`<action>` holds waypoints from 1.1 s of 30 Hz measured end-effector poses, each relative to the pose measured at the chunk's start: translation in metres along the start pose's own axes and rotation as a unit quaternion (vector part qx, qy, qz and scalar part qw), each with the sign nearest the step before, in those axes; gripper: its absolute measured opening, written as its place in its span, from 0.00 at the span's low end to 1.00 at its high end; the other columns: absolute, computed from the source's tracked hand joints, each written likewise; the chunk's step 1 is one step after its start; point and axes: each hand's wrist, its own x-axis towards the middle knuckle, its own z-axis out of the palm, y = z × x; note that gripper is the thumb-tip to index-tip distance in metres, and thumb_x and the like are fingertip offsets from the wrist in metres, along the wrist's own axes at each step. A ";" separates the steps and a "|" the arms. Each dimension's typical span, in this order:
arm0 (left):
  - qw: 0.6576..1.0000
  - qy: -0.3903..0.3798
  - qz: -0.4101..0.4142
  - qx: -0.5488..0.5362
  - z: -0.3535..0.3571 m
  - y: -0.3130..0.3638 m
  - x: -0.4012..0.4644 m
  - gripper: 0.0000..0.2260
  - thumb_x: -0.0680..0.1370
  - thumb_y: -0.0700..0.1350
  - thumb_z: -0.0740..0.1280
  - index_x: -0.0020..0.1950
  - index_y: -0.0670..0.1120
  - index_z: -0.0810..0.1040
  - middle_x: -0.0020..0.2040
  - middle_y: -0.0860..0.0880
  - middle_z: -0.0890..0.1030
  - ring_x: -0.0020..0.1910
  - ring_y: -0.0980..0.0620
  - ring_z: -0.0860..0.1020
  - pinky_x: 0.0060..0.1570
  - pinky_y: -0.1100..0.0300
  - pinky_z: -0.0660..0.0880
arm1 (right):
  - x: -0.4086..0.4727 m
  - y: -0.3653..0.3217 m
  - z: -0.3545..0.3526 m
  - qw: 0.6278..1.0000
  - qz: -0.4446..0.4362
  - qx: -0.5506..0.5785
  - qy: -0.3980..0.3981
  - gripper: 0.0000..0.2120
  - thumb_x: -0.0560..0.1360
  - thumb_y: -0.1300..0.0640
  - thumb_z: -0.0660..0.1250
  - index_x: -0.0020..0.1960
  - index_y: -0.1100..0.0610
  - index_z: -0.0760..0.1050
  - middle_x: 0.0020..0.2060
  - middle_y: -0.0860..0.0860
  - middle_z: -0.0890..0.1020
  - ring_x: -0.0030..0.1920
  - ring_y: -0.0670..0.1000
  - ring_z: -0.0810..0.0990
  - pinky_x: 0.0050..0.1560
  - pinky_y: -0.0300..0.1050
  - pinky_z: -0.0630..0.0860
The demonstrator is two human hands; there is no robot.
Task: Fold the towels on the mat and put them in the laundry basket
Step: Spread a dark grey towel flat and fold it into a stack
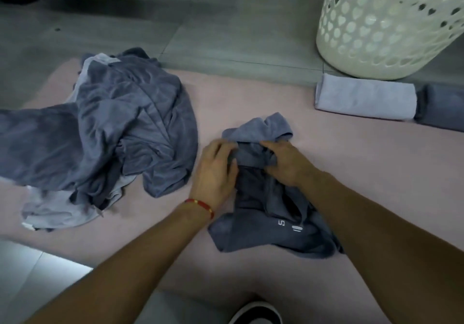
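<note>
Gripping the crumpled grey towel (263, 198) on the mat (351, 173), both hands (251, 165) curl round it.

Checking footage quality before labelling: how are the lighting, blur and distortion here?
Head view: dim, cool light; a bright glare patch on the floor at lower left; wide-angle bending tilts the laundry basket; soft overall, the towel under both hands slightly blurred.
</note>
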 end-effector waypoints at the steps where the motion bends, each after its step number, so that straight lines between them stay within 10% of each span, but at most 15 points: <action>1: 0.999 -0.008 -0.028 0.021 0.001 -0.010 0.016 0.14 0.80 0.42 0.65 0.65 0.41 0.77 0.64 0.40 0.75 0.62 0.41 0.74 0.66 0.50 0.71 | 0.001 0.000 0.007 1.000 0.006 -0.018 0.014 0.29 0.74 0.58 0.71 0.75 0.51 0.70 0.71 0.57 0.70 0.68 0.61 0.71 0.66 0.61 0.73; 4: 0.989 -0.082 -0.125 0.011 0.009 -0.032 0.062 0.23 0.79 0.52 0.61 0.73 0.46 0.72 0.69 0.40 0.74 0.67 0.39 0.73 0.70 0.51 0.68 | -0.027 -0.005 0.024 0.992 -0.007 -0.064 0.104 0.22 0.72 0.62 0.70 0.66 0.57 0.79 0.65 0.57 0.76 0.64 0.61 0.75 0.62 0.63 0.74; 8: 0.947 -0.260 -0.183 -0.045 0.019 -0.030 0.074 0.34 0.76 0.42 0.72 0.79 0.52 0.63 0.63 0.48 0.75 0.64 0.49 0.74 0.66 0.65 0.66 | -0.092 0.008 0.027 0.979 -0.104 -0.080 0.158 0.19 0.73 0.56 0.65 0.63 0.57 0.81 0.61 0.53 0.81 0.59 0.60 0.79 0.59 0.64 0.75; 13: 0.977 -0.210 -0.017 -0.018 0.019 -0.002 0.039 0.16 0.73 0.34 0.72 0.59 0.46 0.83 0.50 0.46 0.78 0.51 0.46 0.78 0.51 0.69 0.68 | -0.102 0.023 -0.023 0.968 -0.145 0.008 0.205 0.12 0.83 0.50 0.59 0.51 0.48 0.81 0.46 0.45 0.83 0.49 0.53 0.76 0.53 0.57 0.76; 15: 0.982 -0.182 0.015 -0.051 0.012 0.005 0.027 0.17 0.73 0.33 0.74 0.59 0.45 0.83 0.50 0.48 0.78 0.50 0.52 0.77 0.53 0.73 0.69 | -0.081 0.021 -0.039 0.964 -0.127 0.024 0.234 0.13 0.83 0.59 0.59 0.63 0.52 0.78 0.60 0.51 0.80 0.59 0.56 0.76 0.63 0.59 0.74; 20: 0.986 -0.130 0.054 -0.090 -0.026 0.016 0.023 0.17 0.73 0.34 0.75 0.59 0.48 0.85 0.48 0.48 0.75 0.46 0.57 0.74 0.50 0.71 0.70 | -0.029 -0.004 -0.067 0.991 -0.090 -0.049 -0.090 0.44 0.72 0.73 0.63 0.79 0.39 0.57 0.81 0.43 0.54 0.81 0.50 0.47 0.79 0.54 0.49; 23: 0.992 -0.080 0.092 -0.032 -0.054 0.005 0.033 0.17 0.74 0.35 0.74 0.62 0.48 0.83 0.47 0.46 0.73 0.46 0.55 0.72 0.50 0.68 0.71 | -0.016 -0.012 -0.074 0.971 -0.131 -0.161 -0.121 0.23 0.76 0.59 0.71 0.69 0.50 0.73 0.64 0.51 0.79 0.69 0.57 0.73 0.68 0.49 0.68; 25: 0.993 -0.059 0.098 0.014 -0.071 -0.006 0.039 0.18 0.74 0.36 0.74 0.64 0.47 0.82 0.48 0.45 0.72 0.47 0.55 0.70 0.52 0.67 0.70 | -0.016 -0.015 -0.083 0.956 -0.178 -0.220 -0.080 0.10 0.74 0.52 0.73 0.53 0.52 0.77 0.43 0.46 0.79 0.54 0.56 0.78 0.53 0.48 0.70; 28: 0.986 -0.093 0.123 0.069 -0.083 -0.018 0.051 0.18 0.73 0.35 0.75 0.63 0.44 0.83 0.47 0.44 0.72 0.46 0.57 0.67 0.51 0.74 0.65 | -0.023 -0.017 -0.111 0.931 -0.261 -0.257 -0.007 0.14 0.73 0.45 0.75 0.43 0.53 0.74 0.36 0.45 0.74 0.49 0.55 0.76 0.48 0.50 0.70; 33: 0.953 -0.193 0.197 0.122 -0.081 -0.008 0.093 0.13 0.74 0.56 0.74 0.44 0.46 0.84 0.55 0.48 0.73 0.48 0.51 0.71 0.48 0.48 0.75 | -0.073 -0.023 -0.172 0.964 -0.165 -0.203 -0.047 0.16 0.70 0.42 0.77 0.38 0.48 0.71 0.32 0.44 0.77 0.37 0.44 0.76 0.38 0.40 0.71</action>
